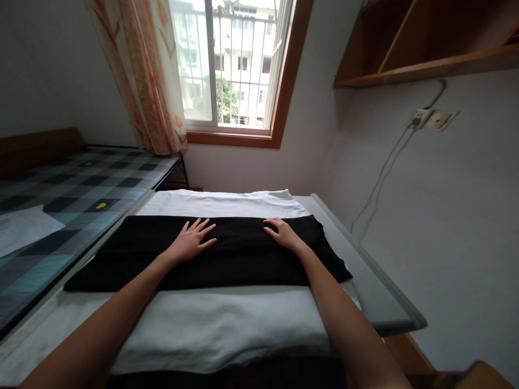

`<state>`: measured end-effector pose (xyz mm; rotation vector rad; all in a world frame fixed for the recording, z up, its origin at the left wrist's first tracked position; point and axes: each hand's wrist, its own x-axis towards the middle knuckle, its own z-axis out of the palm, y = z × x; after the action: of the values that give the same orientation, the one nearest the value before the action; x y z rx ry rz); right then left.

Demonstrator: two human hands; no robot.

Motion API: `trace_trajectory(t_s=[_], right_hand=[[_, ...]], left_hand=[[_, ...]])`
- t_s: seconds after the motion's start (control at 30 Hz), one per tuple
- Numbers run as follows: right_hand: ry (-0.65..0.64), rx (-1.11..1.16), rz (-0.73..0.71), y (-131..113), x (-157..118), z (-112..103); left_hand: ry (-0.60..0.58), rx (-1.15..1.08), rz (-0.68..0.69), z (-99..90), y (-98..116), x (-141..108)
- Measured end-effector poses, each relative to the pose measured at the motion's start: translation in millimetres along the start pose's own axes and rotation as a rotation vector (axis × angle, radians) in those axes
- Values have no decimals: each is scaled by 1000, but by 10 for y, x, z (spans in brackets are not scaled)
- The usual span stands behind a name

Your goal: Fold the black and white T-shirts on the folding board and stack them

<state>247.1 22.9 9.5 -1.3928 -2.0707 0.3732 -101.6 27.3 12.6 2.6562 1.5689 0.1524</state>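
Touching black cloth (pixel 241 256), left hand (pixel 190 242) lies splayed, right hand (pixel 284 234) slightly curled.

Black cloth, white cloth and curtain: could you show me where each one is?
Black cloth (pixel 239 254): head view, on its flat middle part.
White cloth (pixel 227 321): head view, on the part nearest the camera.
Curtain (pixel 146 75): head view, on its hanging folds.

Both forearms bare, rising from the lower edge of view and converging forward. Left forearm (pixel 109 317) slants inward; left wrist (pixel 165 259) nearly straight. Left hand (pixel 191 242) palm down, fingers fanned, thumb held out inward. Right forearm (pixel 343 310) slants inward. Right hand (pixel 285 235) palm down, fingers closer together, slightly curved. Hands well apart.
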Motion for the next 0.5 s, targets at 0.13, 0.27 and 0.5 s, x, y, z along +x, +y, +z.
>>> trace_trajectory(t_s=[0.13,0.27,0.5], right_hand=[[12,7,0,-7,-3,-2],[17,13,0,-7,-3,-2],[10,3,-9,-2,0,0]], left_hand=[[8,-2,5,9,-6,-1],[10,-7,4,8,-4,0],[-9,-6,-12,-33,31,-11]])
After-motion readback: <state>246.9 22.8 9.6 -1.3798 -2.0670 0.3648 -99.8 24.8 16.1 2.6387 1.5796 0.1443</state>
